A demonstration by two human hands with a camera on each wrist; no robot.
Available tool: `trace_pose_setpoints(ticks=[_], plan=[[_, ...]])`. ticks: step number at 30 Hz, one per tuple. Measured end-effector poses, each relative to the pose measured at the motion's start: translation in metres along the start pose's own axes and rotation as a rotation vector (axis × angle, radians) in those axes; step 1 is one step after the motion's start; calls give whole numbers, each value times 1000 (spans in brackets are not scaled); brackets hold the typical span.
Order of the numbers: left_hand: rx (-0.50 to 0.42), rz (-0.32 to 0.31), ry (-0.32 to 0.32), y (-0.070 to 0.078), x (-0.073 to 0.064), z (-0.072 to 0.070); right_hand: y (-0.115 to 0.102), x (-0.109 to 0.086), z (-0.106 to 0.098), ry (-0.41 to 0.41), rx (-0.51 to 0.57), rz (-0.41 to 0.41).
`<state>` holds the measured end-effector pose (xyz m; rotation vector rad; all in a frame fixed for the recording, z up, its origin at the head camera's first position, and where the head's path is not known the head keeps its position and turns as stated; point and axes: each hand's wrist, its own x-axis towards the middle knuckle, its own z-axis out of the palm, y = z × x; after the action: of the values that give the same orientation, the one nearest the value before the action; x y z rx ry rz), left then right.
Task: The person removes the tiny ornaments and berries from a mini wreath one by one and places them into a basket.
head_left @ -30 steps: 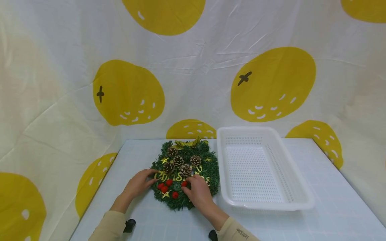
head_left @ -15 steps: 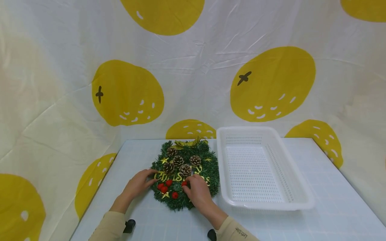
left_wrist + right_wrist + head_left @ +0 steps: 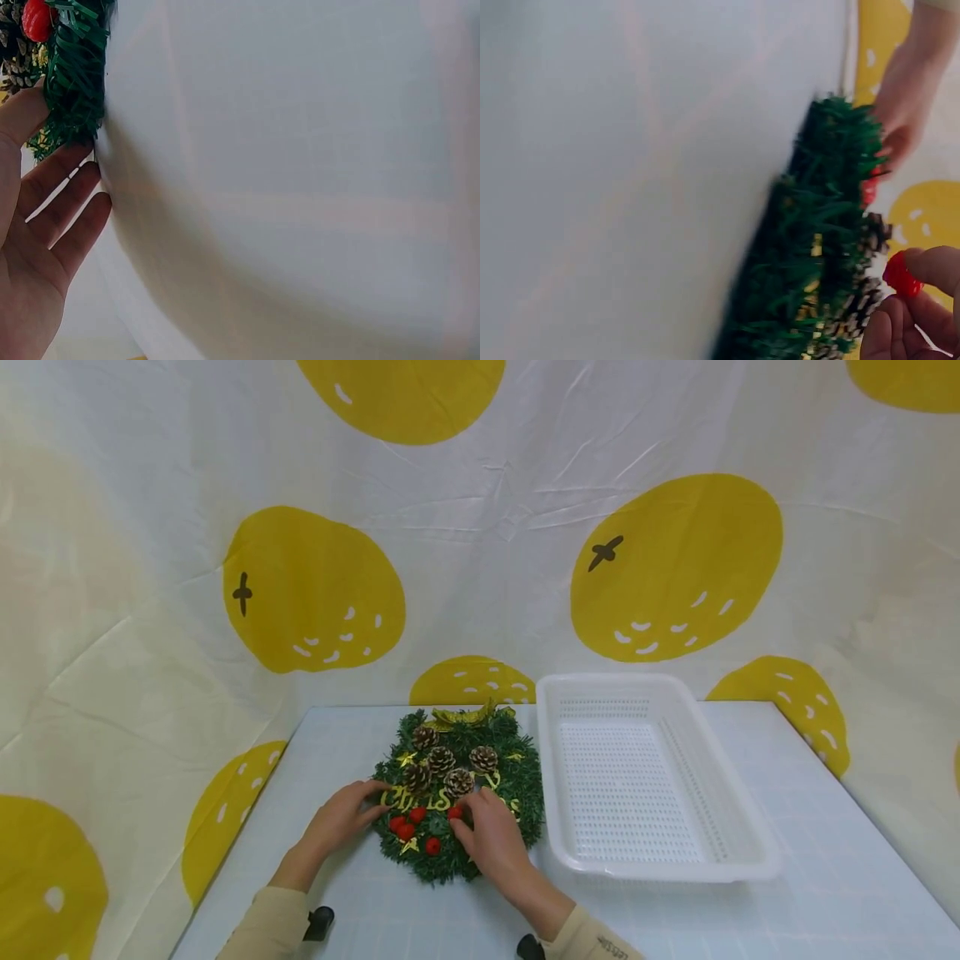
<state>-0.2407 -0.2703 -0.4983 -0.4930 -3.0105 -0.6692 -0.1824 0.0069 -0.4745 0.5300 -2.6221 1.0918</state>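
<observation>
A green tinsel wreath (image 3: pixel 450 865) lies on the table, bearing several pine cones (image 3: pixel 441 762), gold lettering (image 3: pixel 405 799) and red berries (image 3: pixel 406 832). At its left edge, my left hand (image 3: pixel 341 817) grips the rim; the left wrist view shows the thumb over the greenery and the fingers (image 3: pixel 71 199) at the outer edge. My right hand (image 3: pixel 497 839) is over the wreath's front right part. Between thumb and fingertips it pinches one red berry (image 3: pixel 902 276), which shows just above the greenery in the right wrist view. That hand covers part of the lettering.
A white perforated plastic basket (image 3: pixel 738 777) stands right beside the wreath. A gold bow (image 3: pixel 465 717) tops the wreath at the back. Behind the pale table (image 3: pixel 832 852) hangs a white curtain (image 3: pixel 480 568) with yellow fruit prints.
My right hand and the pinched berry have shifted very slightly up and away from me. The left hand keeps its place on the wreath; the head view has drifted a little.
</observation>
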Motion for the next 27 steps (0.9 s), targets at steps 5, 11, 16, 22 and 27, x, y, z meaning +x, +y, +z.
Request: trace_pose_setpoints(ticks=[5,11,16,22,27], plan=[[-1,2,-3,1,0,-1,-7,2,-8,41,21,-44],[4,10,-1,0,0,1,-17,4,-25,88,77,-85],[-2,21,7,-1,0,0,-26,10,-42,109,121,-79],[-10,31,7,-1,0,-2,-33,19,-67,138,205,-61],[-13,46,10,-1,-1,-1,-34,29,-90,179,227,-46]])
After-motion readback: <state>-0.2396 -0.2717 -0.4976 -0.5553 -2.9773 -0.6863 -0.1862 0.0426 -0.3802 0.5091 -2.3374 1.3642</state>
